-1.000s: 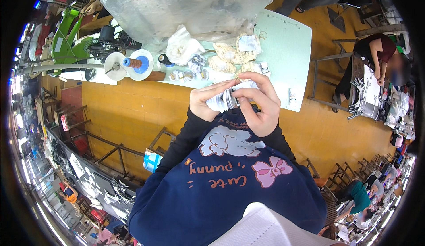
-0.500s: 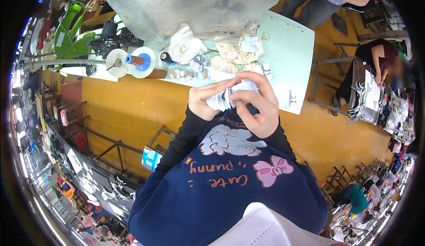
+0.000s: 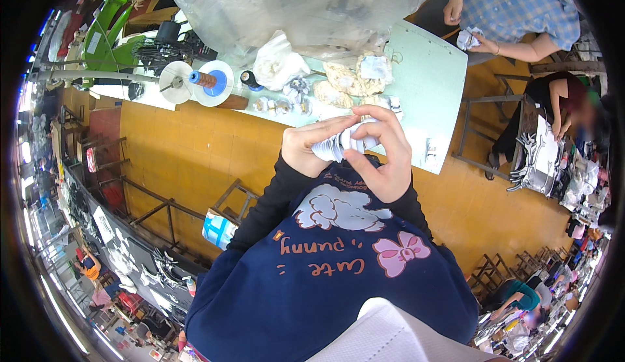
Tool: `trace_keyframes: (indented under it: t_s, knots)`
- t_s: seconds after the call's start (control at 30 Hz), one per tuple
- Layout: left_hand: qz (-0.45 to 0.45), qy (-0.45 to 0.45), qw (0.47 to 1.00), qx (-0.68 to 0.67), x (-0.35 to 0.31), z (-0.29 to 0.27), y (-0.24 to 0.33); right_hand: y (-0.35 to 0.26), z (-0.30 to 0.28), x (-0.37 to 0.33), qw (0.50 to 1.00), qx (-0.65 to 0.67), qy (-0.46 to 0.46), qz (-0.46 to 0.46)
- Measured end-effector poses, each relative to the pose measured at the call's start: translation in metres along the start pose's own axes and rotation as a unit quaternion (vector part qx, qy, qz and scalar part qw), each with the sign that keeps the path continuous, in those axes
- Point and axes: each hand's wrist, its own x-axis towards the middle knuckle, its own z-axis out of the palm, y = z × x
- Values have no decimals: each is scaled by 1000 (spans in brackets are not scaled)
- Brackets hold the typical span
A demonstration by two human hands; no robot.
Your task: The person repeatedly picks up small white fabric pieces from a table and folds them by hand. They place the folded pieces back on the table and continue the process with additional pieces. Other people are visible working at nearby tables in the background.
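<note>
A stack of small thin white pieces, fanned along one side, is held in front of my chest. My left hand wraps the left end, with its fingers stretched along the far side. At the right end, my right hand has its thumb and fingers curled on the pieces. Whether the pieces are paper or cloth I cannot tell. Just beyond my hands, on the pale green table, lie cream cloth bundles and small clear-wrapped bundles.
A large clear plastic sheet covers the table's far part. Thread spools and a black fan stand to the left. A person in a checked shirt sits at the far right. A metal-framed stool stands at my left.
My view has shifted slightly. My right fingers have moved a little on the stack, and more of its fanned edges show. The person in the checked shirt has come further into view.
</note>
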Motion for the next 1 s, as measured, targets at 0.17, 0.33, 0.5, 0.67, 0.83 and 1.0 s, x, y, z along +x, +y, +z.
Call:
trace_keyframes:
  t_s: [0.17, 0.33, 0.5, 0.67, 0.83, 1.0]
  knots:
    - [-14, 0, 1000, 5, -2, 2, 3, 1, 1, -5, 996, 51, 27, 63]
    - [-27, -11, 1000, 9, -5, 2, 4, 0, -2, -4, 1000, -23, 8, 7]
    - [-18, -16, 1000, 11, -7, 2, 1, -4, 0, -6, 999, -13, 14, 30]
    - [2, -12, 1000, 28, -7, 2, 1, -4, 0, -6, 999, -10, 18, 42]
    - [46, 1, 999, 21, -6, 0, 1, -8, 1, -6, 999, 27, 20, 37]
    - [136, 34, 989, 38, -3, 0, -4, -9, -2, -4, 997, 67, 3, 26]
